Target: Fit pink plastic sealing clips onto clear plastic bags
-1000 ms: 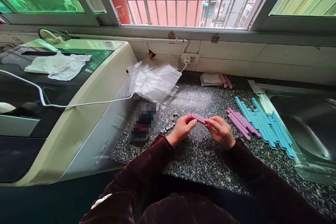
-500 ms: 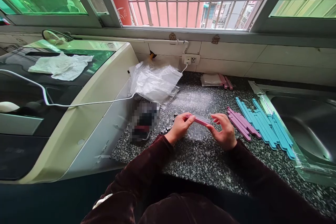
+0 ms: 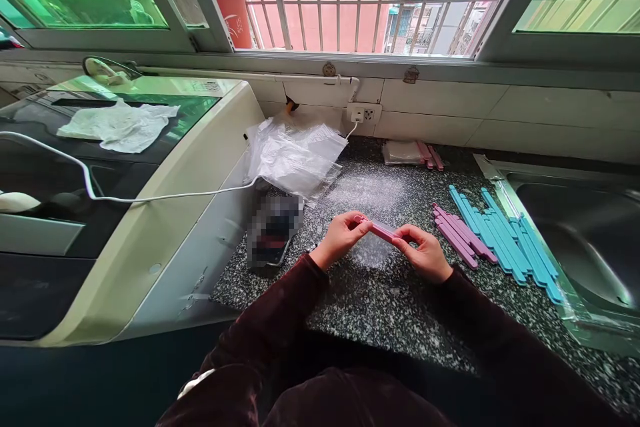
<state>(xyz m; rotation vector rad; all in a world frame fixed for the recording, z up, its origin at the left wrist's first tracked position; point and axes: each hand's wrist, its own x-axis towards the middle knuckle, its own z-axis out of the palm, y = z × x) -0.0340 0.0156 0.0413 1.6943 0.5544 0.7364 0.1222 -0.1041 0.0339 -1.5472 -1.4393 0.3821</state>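
Note:
Between my two hands, above the speckled counter, is a slim pink strip (image 3: 383,231) with a clear plastic sleeve along it. My left hand (image 3: 345,236) pinches its left end between thumb and fingers. At the right end, my right hand (image 3: 423,253) is closed on the strip and sleeve, thumb against fingertips. Several similar pink strips (image 3: 463,237) lie flat to the right of my right hand. Beside them are several turquoise strips (image 3: 505,240), overlapping in rows. What exactly the strips are, I cannot make out.
A pile of clear plastic bags (image 3: 300,150) sits at the back left, near a blurred-out dark object (image 3: 274,230). A small packet (image 3: 403,152) with pink strips lies by the wall. A steel sink (image 3: 590,240) is at right, a washing machine (image 3: 200,153) at left with a white cable (image 3: 170,197).
My right hand's fingers, partly spread and raised before, have closed onto the right end of the sleeve and strip. My left hand keeps its pinch, nearly unmoved.

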